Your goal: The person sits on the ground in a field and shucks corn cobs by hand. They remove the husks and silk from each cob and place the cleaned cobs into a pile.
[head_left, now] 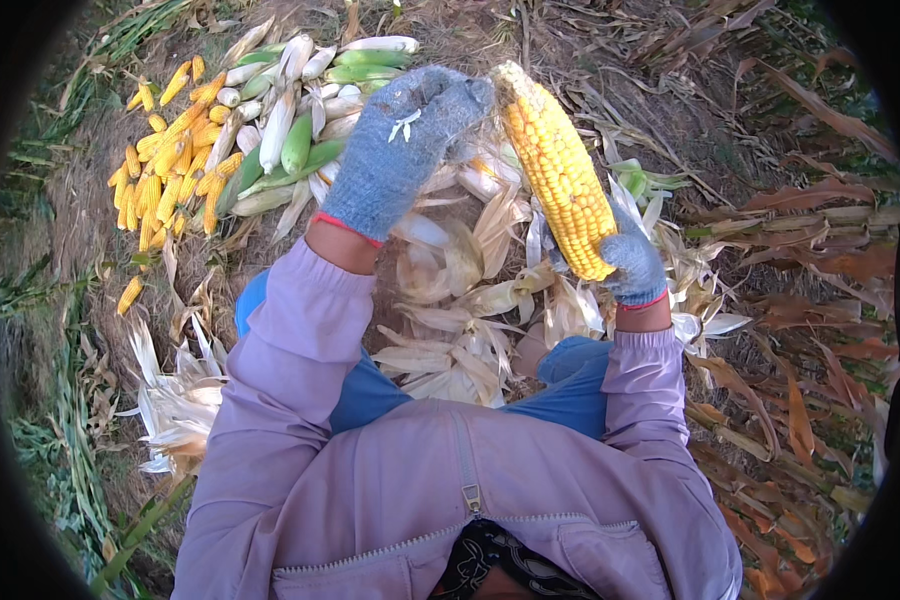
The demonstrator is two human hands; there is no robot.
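A husked yellow ear of corn [560,175] is held up tilted, its browned tip toward the far side. My right hand [633,265], in a grey-blue knit glove with a red cuff edge, is closed round its lower end. My left hand [400,140], gloved the same way, is beside the tip with its fingers bent together. Fine wisps show around those fingertips, but what they pinch is hidden. A small pale husk scrap clings to the back of the left glove. Below the hands lie loose dry husks [450,350] between my knees.
At the far left is a pile of husked yellow ears [170,165]. Beside it, ears still in green and white husks [295,145] are heaped behind my left hand. More husks [175,400] lie by my left side. Dry corn stalks [810,220] line the right.
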